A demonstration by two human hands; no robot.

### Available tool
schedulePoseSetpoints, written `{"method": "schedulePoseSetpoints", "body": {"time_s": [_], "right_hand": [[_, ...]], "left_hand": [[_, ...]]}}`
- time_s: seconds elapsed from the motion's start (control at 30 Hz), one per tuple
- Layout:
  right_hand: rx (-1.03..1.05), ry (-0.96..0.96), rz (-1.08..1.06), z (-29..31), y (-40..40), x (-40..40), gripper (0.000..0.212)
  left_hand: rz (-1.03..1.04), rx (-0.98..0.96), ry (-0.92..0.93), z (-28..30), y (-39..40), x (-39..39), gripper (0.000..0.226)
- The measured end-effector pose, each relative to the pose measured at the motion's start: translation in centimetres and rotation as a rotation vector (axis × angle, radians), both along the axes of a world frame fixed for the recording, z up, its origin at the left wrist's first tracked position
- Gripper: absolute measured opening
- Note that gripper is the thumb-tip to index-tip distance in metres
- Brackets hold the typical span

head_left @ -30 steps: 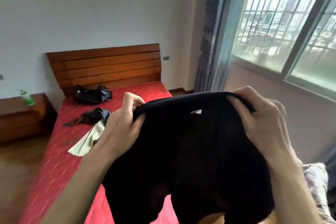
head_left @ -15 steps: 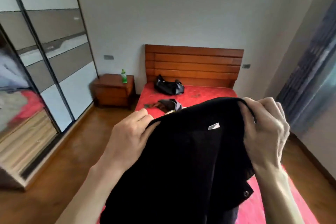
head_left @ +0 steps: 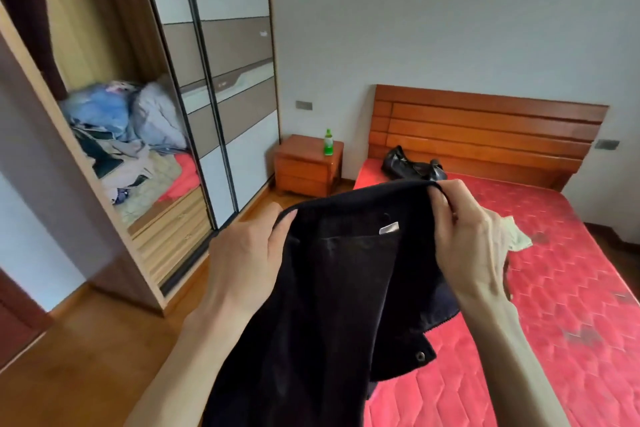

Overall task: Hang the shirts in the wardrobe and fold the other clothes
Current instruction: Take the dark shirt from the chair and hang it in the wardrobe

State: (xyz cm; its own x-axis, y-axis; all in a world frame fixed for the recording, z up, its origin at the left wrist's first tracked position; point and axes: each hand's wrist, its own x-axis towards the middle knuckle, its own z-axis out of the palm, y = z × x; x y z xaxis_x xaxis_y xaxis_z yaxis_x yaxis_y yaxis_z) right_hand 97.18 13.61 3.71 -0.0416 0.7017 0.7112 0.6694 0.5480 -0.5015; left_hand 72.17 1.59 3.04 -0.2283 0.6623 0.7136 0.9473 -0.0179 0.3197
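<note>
The fingers (head_left: 446, 198) of the right hand (head_left: 467, 239) curl over the top edge of a black garment (head_left: 339, 288) and pinch it; the left hand (head_left: 242, 253) grips the same edge at the other end, thumb in front of the cloth, the rest of its fingers hidden behind. Between the two hands the edge is stretched level, a small white label (head_left: 388, 228) just below it, and the rest of the cloth hangs down toward 6 o'clock, a metal snap (head_left: 420, 355) showing low on the right.

Outward, the red bed (head_left: 571, 288) lies at 3 to 5 o'clock with a pale cloth (head_left: 519, 236) just beyond the right hand and a black bag (head_left: 408, 166) by the headboard. The wardrobe (head_left: 114, 156) stands open at 9 to 10 o'clock, heaped clothes on its shelf.

Judging by this, the step in hand is carrying one piece from bed to wardrobe for hanging. Next it wants a hanger, none of which shows here, and one hand freed while the other keeps the collar edge.
</note>
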Motion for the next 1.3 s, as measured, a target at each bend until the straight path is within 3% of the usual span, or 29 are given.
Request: {"method": "schedulePoseSetpoints", "body": {"time_s": [0.13,0.37,0.67,0.93,1.13,1.2,1.3], "right_hand": [[0.013,0.028,0.082,-0.1,2.3,-7.3,0.011],[-0.046,0.138,0.143,-2.1,7.0,-19.9,0.013],[-0.027,0.103,0.353,0.9,10.2,-33.3,0.019],[-0.183,0.270,0.601,1.5,11.9,-46.5,0.015],[-0.058,0.147,0.563,2.6,12.9,-55.7,0.015],[0.018,0.079,0.515,3.1,13.4,-58.4,0.011],[0.092,-0.017,0.457,3.4,13.9,-61.7,0.009]], "left_hand": [[0.084,0.002,-0.025,-0.1,0.7,-5.9,0.040],[0.246,-0.041,0.067,0.3,3.1,-15.8,0.046],[0.476,-0.003,0.098,3.1,3.1,-26.1,0.052],[0.342,-0.028,-0.218,1.5,4.5,-37.9,0.049],[0.142,-0.145,-0.416,0.8,4.0,-49.3,0.054],[0.151,-0.222,-0.399,0.9,4.3,-52.7,0.057],[0.220,-0.242,-0.311,0.9,5.3,-56.7,0.042]]}}
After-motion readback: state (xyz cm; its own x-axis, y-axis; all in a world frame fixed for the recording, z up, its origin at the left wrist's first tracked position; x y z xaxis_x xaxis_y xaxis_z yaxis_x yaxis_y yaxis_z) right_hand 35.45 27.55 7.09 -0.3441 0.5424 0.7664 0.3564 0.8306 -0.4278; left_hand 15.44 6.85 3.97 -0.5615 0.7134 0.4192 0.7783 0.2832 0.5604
